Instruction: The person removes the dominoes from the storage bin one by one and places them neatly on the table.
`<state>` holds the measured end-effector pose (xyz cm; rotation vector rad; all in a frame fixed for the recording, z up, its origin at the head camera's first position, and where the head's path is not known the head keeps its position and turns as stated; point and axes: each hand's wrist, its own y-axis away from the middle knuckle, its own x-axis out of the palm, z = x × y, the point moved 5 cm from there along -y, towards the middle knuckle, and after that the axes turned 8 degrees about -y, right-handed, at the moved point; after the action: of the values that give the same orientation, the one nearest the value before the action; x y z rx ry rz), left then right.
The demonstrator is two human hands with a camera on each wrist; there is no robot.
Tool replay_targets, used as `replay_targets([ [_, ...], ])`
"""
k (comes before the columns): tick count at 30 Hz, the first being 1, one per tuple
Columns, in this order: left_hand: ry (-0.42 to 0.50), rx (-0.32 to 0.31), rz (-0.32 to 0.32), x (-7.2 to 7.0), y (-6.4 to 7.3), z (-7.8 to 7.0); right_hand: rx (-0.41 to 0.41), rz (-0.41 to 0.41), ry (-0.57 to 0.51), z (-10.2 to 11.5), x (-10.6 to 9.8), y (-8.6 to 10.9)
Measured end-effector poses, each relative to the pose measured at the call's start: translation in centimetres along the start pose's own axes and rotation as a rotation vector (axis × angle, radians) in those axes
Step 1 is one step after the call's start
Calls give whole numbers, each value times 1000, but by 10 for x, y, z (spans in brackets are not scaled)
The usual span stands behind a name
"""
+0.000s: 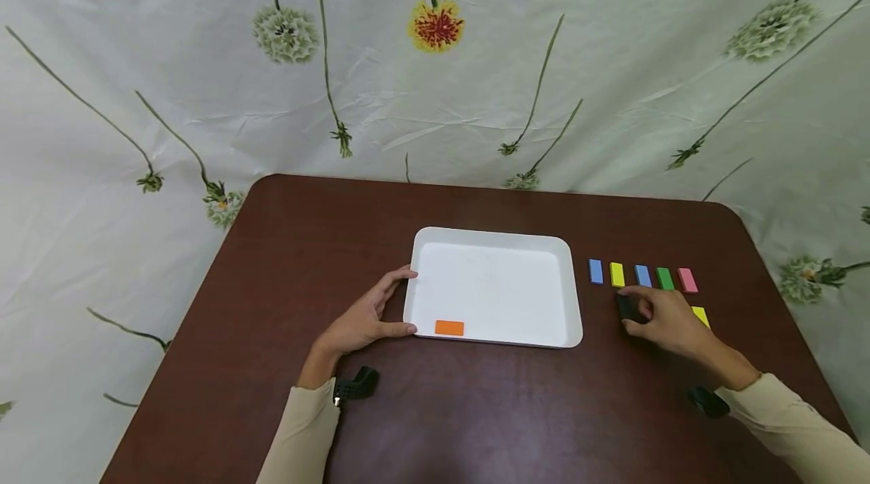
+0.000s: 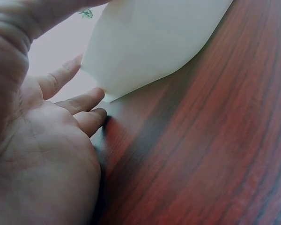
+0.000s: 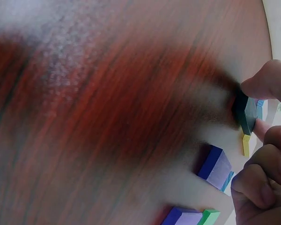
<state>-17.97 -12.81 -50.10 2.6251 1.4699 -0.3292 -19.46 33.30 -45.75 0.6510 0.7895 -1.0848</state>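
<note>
A white tray (image 1: 492, 288) lies on the table with an orange block (image 1: 449, 328) inside, near its front left corner. My left hand (image 1: 367, 314) is at the tray's left side, thumb and fingers spread and fingertips touching its edge. In the left wrist view, the fingers (image 2: 89, 101) look fairly straight against the tray's wall (image 2: 150, 51). To the right of the tray, my right hand (image 1: 669, 318) pinches a black block (image 1: 625, 307) between thumb and index finger. The right wrist view shows this black block (image 3: 246, 112) at the fingertips, other fingers curled.
Behind the right hand stands a row of blocks: blue (image 1: 596, 271), yellow (image 1: 617, 274), another blue (image 1: 643, 275), green (image 1: 664, 278) and pink (image 1: 688, 280). A second yellow block (image 1: 701, 315) is partly hidden by that hand. Purple blocks (image 3: 215, 166) show in the right wrist view.
</note>
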Motion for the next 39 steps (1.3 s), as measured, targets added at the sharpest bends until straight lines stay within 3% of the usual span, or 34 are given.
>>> replay_targets([
  [18, 9, 1, -10, -3, 0, -3, -18, -16, 1, 2, -1, -6],
  [32, 17, -6, -10, 0, 2, -2, 18, -13, 10, 4, 2, 0],
  [36, 12, -1, -9, -1, 3, -2, 7, -37, 26, 8, -1, 1],
  [39, 9, 7, -10, -1, 2, -3, -48, -93, 27, 18, -7, -3],
])
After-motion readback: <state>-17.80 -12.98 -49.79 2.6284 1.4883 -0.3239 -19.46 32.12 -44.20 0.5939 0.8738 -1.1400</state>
